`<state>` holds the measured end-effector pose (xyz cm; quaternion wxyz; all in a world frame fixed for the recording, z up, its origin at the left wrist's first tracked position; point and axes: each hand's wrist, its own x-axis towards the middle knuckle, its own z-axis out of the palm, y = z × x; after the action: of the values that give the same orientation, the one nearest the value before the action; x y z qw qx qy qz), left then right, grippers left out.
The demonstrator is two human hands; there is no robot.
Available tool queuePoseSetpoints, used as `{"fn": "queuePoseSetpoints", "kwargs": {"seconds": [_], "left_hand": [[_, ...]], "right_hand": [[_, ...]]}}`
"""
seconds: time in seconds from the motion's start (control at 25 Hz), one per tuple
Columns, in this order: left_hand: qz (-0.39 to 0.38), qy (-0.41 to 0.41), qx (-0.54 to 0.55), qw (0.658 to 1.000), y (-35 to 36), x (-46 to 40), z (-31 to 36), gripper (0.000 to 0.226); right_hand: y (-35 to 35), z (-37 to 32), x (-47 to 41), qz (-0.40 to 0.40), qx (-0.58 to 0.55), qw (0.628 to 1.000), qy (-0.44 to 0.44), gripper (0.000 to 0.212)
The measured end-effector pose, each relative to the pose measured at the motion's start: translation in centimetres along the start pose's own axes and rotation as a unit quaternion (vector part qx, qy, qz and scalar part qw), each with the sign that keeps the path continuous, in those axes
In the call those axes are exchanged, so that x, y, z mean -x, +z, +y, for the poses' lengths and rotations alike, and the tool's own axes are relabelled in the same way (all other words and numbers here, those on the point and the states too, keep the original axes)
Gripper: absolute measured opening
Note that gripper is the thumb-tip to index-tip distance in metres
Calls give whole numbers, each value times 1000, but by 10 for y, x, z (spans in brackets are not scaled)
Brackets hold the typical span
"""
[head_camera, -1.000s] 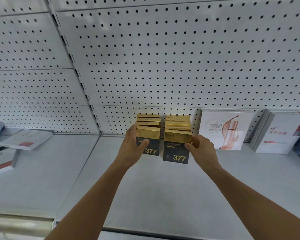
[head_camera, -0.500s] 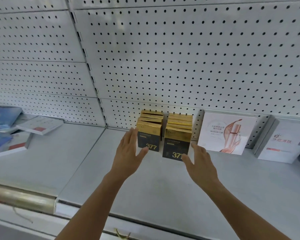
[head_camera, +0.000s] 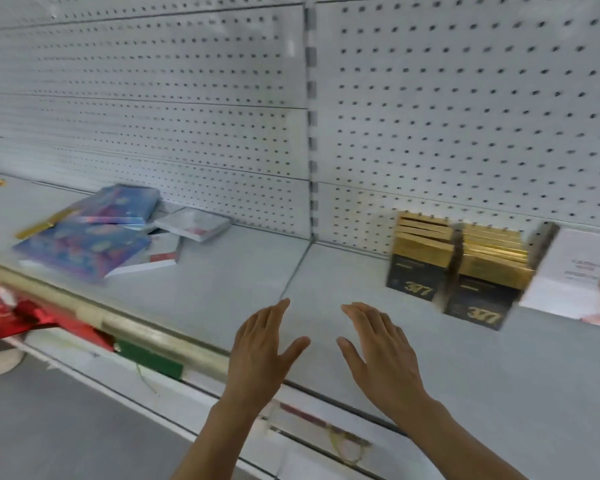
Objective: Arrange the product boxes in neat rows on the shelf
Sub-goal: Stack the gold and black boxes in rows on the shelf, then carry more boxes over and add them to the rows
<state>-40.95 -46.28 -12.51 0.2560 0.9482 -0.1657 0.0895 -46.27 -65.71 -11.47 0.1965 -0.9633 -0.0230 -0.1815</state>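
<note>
Two rows of gold-and-black "377" boxes stand upright side by side against the pegboard on the grey shelf. A white box with a pink picture leans just right of them. Both of my hands hover over the shelf's front part, well left of the gold boxes and touching nothing. My left hand and my right hand have straight, spread fingers, palms facing each other. At the far left, blue patterned boxes and white flat boxes lie in a loose pile.
A white pegboard wall backs the shelf, with a slotted upright post between bays. A brass-coloured rail runs along the front edge. Red packaging shows below at the far left.
My hands have let go of the front gold boxes and pulled back and left toward the shelf's front. The view has swung left, bringing the pile of blue and white boxes into sight.
</note>
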Motion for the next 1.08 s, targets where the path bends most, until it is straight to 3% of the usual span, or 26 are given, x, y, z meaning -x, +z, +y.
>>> {"fn": "queuePoseSetpoints", "kwargs": {"seconds": [0.24,0.48,0.68,0.88,1.08], "left_hand": [[54,-8,-42,998,-107,8,-156,55],[22,-59,-31,998,-184,-5,-271,50],[2,-103,30,994,-207,-46,-342,46],[-12,-100,60,993,-216,-121,-400,52],[-21,-169,92,981,-214,-223,-453,67]], "right_hand": [[89,-152,-52,-10,-53,997,-47,36],[147,-254,-108,-42,-103,994,-14,35],[186,-280,-163,-104,-141,983,59,34],[226,-286,-245,-81,-176,975,109,33],[255,-270,-320,-25,-189,949,252,38]]}}
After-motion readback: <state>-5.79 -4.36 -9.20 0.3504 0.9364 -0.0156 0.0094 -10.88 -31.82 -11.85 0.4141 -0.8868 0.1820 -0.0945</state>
